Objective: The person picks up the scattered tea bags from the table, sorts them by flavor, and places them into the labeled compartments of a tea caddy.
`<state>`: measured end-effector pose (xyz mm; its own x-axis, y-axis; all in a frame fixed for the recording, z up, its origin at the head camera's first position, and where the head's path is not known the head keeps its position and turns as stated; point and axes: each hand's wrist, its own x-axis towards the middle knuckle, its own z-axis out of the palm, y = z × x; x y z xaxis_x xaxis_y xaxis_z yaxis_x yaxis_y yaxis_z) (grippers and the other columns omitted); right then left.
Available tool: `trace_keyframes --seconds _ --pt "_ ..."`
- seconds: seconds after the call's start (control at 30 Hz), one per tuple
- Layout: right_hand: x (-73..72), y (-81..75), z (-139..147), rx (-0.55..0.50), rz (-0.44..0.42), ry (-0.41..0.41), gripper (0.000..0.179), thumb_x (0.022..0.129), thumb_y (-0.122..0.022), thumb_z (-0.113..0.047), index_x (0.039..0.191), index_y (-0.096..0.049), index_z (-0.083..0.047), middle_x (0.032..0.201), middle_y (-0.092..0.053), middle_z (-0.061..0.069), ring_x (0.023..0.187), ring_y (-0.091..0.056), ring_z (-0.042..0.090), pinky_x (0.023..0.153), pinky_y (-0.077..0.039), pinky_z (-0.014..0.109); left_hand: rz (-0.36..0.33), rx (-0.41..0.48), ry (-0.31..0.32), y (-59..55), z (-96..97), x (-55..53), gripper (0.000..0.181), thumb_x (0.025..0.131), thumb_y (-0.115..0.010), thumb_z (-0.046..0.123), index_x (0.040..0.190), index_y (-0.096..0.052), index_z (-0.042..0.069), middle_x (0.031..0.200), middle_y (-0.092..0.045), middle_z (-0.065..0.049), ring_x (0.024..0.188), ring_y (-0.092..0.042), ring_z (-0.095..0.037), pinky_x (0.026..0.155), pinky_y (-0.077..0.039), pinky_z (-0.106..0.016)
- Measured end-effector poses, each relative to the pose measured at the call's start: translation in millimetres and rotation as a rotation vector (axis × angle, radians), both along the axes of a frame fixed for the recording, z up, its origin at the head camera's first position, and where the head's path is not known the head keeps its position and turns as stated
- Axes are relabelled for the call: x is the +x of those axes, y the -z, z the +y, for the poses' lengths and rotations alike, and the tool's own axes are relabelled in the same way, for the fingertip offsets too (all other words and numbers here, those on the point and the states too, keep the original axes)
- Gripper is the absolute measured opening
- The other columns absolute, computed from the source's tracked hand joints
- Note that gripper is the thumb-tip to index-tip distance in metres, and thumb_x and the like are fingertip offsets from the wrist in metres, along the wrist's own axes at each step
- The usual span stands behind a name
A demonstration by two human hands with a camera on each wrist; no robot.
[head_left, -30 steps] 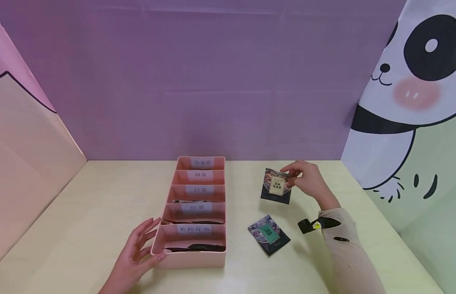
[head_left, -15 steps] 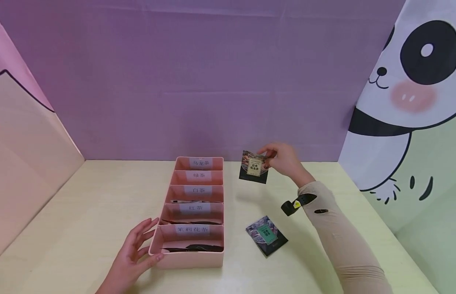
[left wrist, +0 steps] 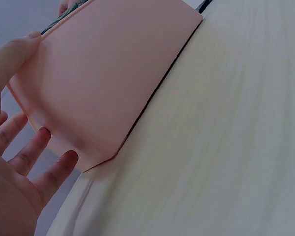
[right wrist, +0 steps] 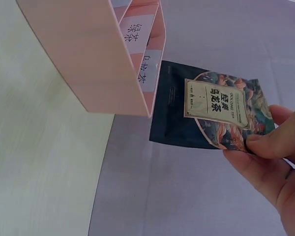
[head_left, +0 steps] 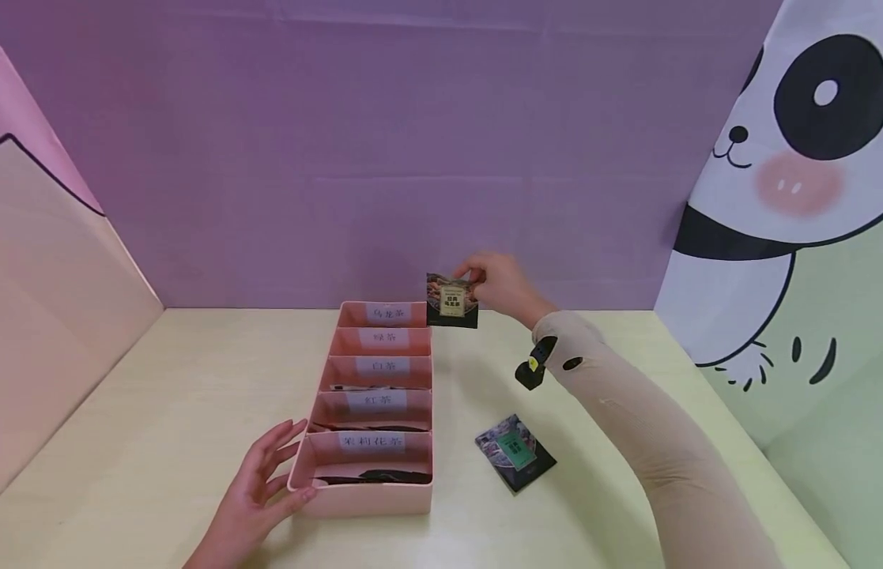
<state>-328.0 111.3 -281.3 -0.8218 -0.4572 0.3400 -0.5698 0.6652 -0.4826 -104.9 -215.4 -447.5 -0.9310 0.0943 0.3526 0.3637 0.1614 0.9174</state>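
My right hand [head_left: 511, 288] pinches a dark oolong tea sachet [head_left: 451, 300] by its upper corner, thumb against fingers. In the head view the sachet hangs upright at the far right corner of a pink divided box [head_left: 370, 500]. The right wrist view shows its lower edge beside the rim of the end compartment labelled for oolong tea. My left hand [head_left: 252, 490] is at the box's near left corner, its thumb on the front rim. Its fingers [left wrist: 56, 172] are spread and loosely bent along the box's side.
A second dark sachet [head_left: 515, 454] with a green label lies flat on the table right of the box. Dark sachets [head_left: 394, 476] lie in the nearest compartments, each with a paper label. A purple backdrop [head_left: 441, 158] stands behind the table, close to the box's far end.
My right hand has carried the oolong tea sachet left and away from me, from above the table's right side to the box's far corner. My left hand has stayed at the box.
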Motion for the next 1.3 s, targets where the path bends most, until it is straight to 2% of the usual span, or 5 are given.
trace_keyframes --seconds 0.3,0.57,0.73,1.07,1.3 --pt "-11.3 11.8 -27.0 -0.075 0.08 -0.035 0.033 0.08 -0.057 0.015 0.099 -0.077 -0.004 0.088 -0.063 0.009 0.081 -0.063 0.023 0.073 -0.055 0.034 -0.003 -0.013 -0.02 1.0 -0.1 0.4 0.08 0.084 -0.07 -0.013 0.15 -0.029 0.003 0.144 -0.046 0.021 0.12 -0.048 0.006 0.089 -0.044 -0.01" --pt "-13.5 34.1 -38.4 -0.179 0.115 -0.096 0.028 0.085 -0.058 0.016 0.1 -0.075 0.0 0.089 -0.061 0.01 0.084 -0.062 0.023 0.075 -0.057 0.032 -0.006 -0.026 -0.02 -0.5 1.1 -1.4 0.079 0.084 -0.071 -0.011 0.15 -0.029 0.002 0.144 -0.046 0.021 0.119 -0.049 0.005 0.089 -0.044 -0.011" --pt "-16.0 46.9 -47.4 -0.153 0.183 -0.131 0.024 0.088 -0.059 0.013 0.099 -0.075 -0.001 0.09 -0.061 0.01 0.085 -0.062 0.023 0.076 -0.056 0.029 -0.034 -0.034 -0.041 -0.1 1.3 -2.5 0.079 0.085 -0.072 -0.01 0.15 -0.029 0.003 0.142 -0.045 0.023 0.119 -0.048 0.007 0.089 -0.044 -0.011" --pt "-9.9 54.2 -57.0 -0.103 0.186 -0.176 0.024 0.087 -0.058 0.014 0.096 -0.074 -0.001 0.091 -0.062 0.011 0.086 -0.062 0.024 0.077 -0.055 0.029 -0.016 -0.031 -0.033 2.4 0.7 -1.2 0.08 0.084 -0.072 -0.011 0.151 -0.03 0.006 0.144 -0.045 0.022 0.119 -0.048 0.006 0.089 -0.044 -0.011" --pt "-13.6 68.2 -55.1 0.01 0.119 -0.18 0.018 0.089 -0.061 0.01 0.098 -0.073 0.0 0.093 -0.063 0.011 0.09 -0.064 0.025 0.08 -0.055 0.03 -0.014 -0.033 -0.028 -1.0 1.6 -1.4 0.082 0.084 -0.072 -0.011 0.152 -0.029 0.007 0.145 -0.045 0.019 0.121 -0.047 0.005 0.09 -0.045 -0.012"
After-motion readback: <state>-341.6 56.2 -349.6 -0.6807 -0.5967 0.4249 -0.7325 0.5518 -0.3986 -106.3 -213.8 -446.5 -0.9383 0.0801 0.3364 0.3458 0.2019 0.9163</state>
